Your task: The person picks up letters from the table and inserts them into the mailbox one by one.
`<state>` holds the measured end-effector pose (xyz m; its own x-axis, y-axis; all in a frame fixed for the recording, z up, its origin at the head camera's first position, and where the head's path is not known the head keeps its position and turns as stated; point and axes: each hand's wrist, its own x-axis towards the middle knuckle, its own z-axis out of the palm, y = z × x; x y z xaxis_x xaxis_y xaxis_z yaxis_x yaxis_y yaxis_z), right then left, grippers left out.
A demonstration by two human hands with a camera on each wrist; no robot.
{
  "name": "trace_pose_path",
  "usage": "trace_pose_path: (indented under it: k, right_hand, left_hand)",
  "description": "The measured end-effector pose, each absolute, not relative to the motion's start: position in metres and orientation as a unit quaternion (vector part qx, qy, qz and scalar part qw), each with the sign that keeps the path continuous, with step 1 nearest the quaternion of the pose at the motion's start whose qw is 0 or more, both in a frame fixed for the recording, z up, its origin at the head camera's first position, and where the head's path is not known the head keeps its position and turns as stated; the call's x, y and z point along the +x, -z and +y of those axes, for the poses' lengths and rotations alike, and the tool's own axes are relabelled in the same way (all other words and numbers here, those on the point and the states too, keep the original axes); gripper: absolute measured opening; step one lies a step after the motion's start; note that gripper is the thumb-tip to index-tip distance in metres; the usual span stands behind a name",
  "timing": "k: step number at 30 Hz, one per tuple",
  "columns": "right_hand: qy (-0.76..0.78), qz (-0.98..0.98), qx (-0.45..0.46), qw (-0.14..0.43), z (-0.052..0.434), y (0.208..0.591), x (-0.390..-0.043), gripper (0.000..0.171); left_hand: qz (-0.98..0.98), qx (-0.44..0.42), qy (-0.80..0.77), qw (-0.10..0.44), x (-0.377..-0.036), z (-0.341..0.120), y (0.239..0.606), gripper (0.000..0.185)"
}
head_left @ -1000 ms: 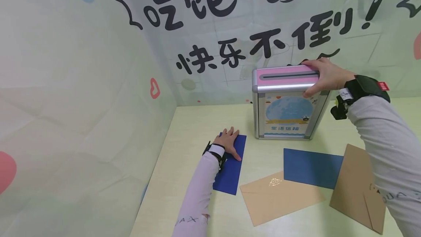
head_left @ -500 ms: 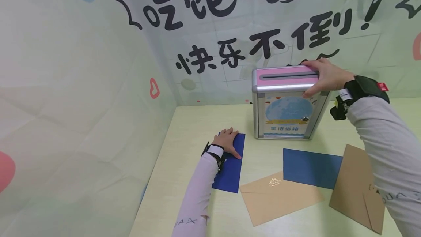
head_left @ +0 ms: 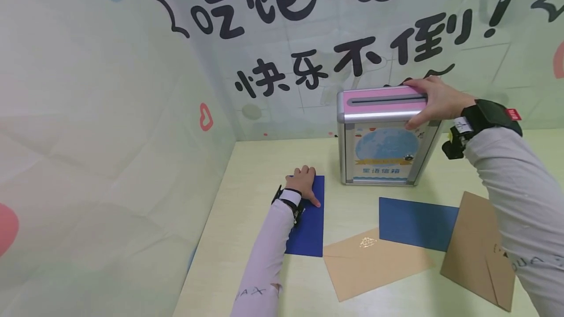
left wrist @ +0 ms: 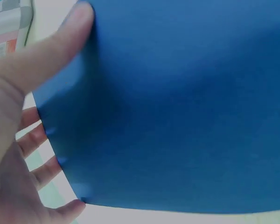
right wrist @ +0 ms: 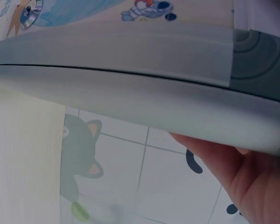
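My left hand [head_left: 302, 182] lies at the far end of a dark blue envelope [head_left: 308, 234] on the table. In the left wrist view, the fingers curl at the edge of this envelope [left wrist: 177, 116] and the thumb rests on its face. My right hand [head_left: 440, 100] grips the right end of an upright mailbox [head_left: 383, 155], thumb on the front, other fingers over the top. The mailbox has a pink lid with a long slot, a silver frame and a small lock. In the right wrist view, its silver edge [right wrist: 130, 88] hides most of the fingers.
A second blue envelope [head_left: 416, 221] overlaps a tan envelope [head_left: 374, 268]. A brown envelope [head_left: 476, 253] lies at the right, partly under the right forearm. A printed wall [head_left: 282, 111] stands behind the mailbox and another wall [head_left: 110, 160] at the left.
The blue envelope under my left hand has turned slightly and shifted a little away from me, and the left fingers have drawn in at its far edge. My right hand and the mailbox stay put.
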<state>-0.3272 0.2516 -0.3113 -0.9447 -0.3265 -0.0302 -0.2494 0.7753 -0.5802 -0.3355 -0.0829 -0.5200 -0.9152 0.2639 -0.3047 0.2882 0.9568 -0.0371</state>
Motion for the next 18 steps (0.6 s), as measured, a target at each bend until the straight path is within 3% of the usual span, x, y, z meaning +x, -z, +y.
trace_pose_path:
  k: [7,18]
  right_hand:
    - [0.300,0.939,-0.150,0.072,0.251,0.312,-0.327,0.098]
    - [0.298,0.940,-0.152,0.066,0.251,0.310,-0.325,0.098]
  left_hand:
    - [0.981,0.143,-0.009,0.128,-0.339,-0.092,0.508,0.057]
    - [0.979,0.153,-0.026,0.129,-0.353,-0.115,0.465,0.027]
